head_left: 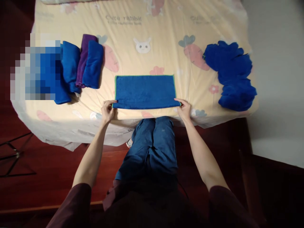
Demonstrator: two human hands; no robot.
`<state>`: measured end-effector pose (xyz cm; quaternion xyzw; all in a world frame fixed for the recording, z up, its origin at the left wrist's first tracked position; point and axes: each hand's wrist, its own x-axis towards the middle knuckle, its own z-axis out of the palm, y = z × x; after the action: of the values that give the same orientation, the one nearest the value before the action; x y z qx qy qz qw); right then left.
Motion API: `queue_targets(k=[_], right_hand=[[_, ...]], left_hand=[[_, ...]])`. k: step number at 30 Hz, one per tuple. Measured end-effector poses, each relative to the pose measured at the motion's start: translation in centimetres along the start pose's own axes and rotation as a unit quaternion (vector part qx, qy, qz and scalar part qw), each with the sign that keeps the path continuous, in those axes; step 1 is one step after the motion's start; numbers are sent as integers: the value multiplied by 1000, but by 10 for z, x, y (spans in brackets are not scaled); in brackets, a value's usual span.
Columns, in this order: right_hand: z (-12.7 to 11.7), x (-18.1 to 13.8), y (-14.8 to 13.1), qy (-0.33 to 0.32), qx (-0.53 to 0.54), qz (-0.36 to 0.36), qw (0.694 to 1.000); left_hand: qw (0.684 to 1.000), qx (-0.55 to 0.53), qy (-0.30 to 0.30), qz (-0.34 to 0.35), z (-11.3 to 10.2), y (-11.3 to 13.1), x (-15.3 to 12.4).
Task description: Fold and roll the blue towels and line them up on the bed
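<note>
Cloth on sheet, by the near edge. Relative to cloth: bundles left, pile right, wall farther right past pile. Left hand at near-left corner, right hand at near-right. Legs on near side.

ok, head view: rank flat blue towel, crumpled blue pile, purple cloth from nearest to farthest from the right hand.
From the right hand:
1. Flat blue towel: its near right corner is pinched in that hand.
2. Crumpled blue pile: off to the right.
3. Purple cloth: well over to the left.
</note>
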<state>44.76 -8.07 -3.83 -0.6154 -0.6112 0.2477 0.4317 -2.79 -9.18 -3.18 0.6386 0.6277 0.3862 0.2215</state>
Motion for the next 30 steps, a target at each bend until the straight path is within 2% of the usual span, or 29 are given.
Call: queue_targets(k=[5, 12, 22, 30], right_hand=[[3, -1, 4, 11, -14, 47, 999], [8, -3, 13, 29, 24, 115, 993], [13, -1, 8, 82, 4, 94, 992], [15, -1, 17, 87, -2, 92, 992]], left_hand=[[1000, 13, 8, -24, 0, 0, 2], [999, 12, 27, -16, 1, -6, 1], [994, -7, 65, -91, 5, -8, 2], [992, -32, 67, -103, 4, -8, 1]])
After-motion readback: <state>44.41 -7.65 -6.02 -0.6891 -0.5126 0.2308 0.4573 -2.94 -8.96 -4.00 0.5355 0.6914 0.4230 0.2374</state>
